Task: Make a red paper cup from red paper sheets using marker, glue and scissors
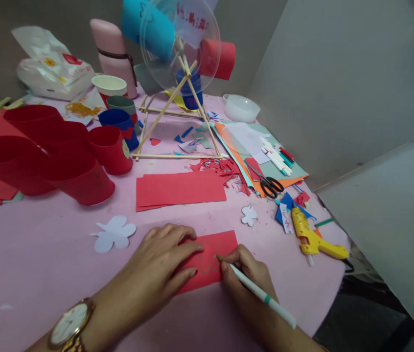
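A red paper rectangle [210, 244] lies on the pink table in front of me, with a faint curved outline drawn on it. My left hand [172, 259] rests on its left part, fingers stretched out and slightly apart, pressing the sheet flat. Between the fingertips of my right hand [247, 274] is a white marker pen [262, 293] with a green band, its tip touching the paper. A white flower cutout [114, 234] lies left of my left hand, and a smaller white cutout [249, 215] sits beyond my right hand. Farther back are stacked red paper strips [181, 189].
Red cups [78, 178] crowd the left side. Behind stands a wheel model on a stick frame [170, 105]. To the right are black-handled scissors [271, 186], marker pens [278, 159], red scraps [225, 168] and a yellow glue gun [313, 237] near the table edge.
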Available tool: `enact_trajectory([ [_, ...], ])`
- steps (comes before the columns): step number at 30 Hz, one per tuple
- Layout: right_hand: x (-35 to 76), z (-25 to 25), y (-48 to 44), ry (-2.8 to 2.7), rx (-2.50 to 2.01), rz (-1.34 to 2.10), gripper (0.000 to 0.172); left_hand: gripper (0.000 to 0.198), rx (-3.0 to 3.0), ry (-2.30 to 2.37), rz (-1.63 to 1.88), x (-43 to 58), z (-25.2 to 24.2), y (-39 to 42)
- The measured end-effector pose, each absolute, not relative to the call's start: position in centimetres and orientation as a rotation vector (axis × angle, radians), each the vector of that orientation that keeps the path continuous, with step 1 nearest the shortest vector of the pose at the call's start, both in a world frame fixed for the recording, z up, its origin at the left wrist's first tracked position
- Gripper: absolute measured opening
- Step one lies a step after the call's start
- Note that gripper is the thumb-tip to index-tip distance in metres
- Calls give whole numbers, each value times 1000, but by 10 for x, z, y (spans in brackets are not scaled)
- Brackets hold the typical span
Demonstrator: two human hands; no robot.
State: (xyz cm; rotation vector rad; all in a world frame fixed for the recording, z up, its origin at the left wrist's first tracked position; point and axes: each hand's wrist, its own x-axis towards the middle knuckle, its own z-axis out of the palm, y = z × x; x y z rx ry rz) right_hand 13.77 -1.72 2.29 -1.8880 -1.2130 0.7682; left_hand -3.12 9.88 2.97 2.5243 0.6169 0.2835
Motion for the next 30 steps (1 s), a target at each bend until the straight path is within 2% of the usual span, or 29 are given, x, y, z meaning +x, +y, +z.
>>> enact_trajectory([
  [30, 138, 21, -15, -1126, -1912, 727, 9, 27, 2523, 621, 287, -31, 30, 99],
])
